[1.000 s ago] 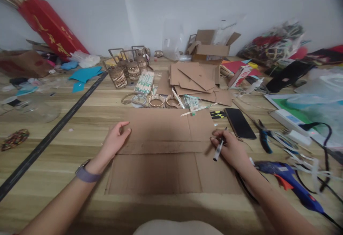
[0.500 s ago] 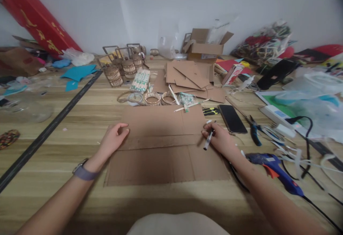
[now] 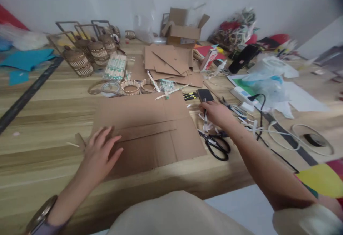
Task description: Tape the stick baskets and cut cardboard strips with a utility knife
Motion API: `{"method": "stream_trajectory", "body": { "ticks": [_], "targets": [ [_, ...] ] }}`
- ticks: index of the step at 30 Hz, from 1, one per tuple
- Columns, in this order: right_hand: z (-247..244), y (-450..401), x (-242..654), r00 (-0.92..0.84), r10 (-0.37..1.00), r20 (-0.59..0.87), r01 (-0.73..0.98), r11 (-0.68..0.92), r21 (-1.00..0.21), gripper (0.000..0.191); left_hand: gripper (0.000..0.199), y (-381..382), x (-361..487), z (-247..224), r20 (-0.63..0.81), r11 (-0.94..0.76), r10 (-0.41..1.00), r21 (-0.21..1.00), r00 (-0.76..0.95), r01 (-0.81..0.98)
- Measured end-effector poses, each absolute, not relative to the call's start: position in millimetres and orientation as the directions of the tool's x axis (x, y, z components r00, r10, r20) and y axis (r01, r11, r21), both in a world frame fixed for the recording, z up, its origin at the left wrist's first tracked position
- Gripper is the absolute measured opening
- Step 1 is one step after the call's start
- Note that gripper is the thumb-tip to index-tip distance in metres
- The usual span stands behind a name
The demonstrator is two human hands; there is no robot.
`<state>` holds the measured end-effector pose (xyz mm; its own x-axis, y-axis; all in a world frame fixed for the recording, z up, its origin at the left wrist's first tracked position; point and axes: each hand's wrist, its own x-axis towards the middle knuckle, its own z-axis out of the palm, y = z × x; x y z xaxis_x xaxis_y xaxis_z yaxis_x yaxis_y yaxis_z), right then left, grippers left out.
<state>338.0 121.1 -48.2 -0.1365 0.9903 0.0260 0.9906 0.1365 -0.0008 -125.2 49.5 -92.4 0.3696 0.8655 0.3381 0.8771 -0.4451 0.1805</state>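
A large brown cardboard sheet [image 3: 136,108] lies flat on the wooden table in front of me, with a narrow cardboard strip [image 3: 152,128] across its middle. My left hand [image 3: 100,151] is open, fingers spread, over the sheet's left side near the strip's end. Right of the sheet, my right hand [image 3: 218,114] is closed around a pen [image 3: 205,118], which points down toward the front. Just beyond that hand a black phone [image 3: 204,94] is partly covered by it. Black-handled scissors [image 3: 217,147] rest beside the sheet's right edge, below the hand.
Small barrel-shaped stick baskets [image 3: 80,61] with tall handles stand at the back left, near bundled wooden sticks [image 3: 115,67] and two stick rings [image 3: 130,88]. Cardboard pieces [image 3: 166,58] are piled behind the sheet. Pliers [image 3: 225,102] and white cables [image 3: 278,135] clutter the right.
My view has swung to the right. The left hand has let go of the sheet's edge and spread its fingers. My right hand has moved off the sheet toward the phone, pen still held.
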Motion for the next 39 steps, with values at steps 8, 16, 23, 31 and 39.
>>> {"method": "stream_trajectory", "body": {
  "ticks": [8,16,23,31,39],
  "targets": [
    [-47.5,135.8,344.3,-0.257,0.961,-0.105,0.945,0.273,0.181,0.038,0.040,24.9,-109.4,-112.8,0.405,-0.604,0.750,0.093,0.524,0.792],
    [-40.9,195.6,323.3,-0.292,0.952,-0.088,0.935,0.304,0.185,0.030,0.032,12.0,-96.3,-103.8,0.431,-0.650,0.708,0.087,0.560,0.755],
    [-33.7,228.8,311.2,-0.353,0.922,-0.162,0.929,0.366,0.058,0.037,0.029,-3.3,-97.5,-101.9,0.425,-0.624,0.736,0.126,0.527,0.771],
    [6.7,187.5,370.1,-0.129,0.977,-0.170,0.962,0.082,-0.262,0.028,0.033,-15.2,-104.3,-107.0,0.335,-0.626,0.763,0.172,0.553,0.760],
    [0.6,66.2,385.7,0.093,0.964,-0.248,0.704,-0.239,-0.669,0.044,0.040,-12.1,-99.4,-128.0,0.336,-0.654,0.735,0.123,0.589,0.746]
  ]
}}
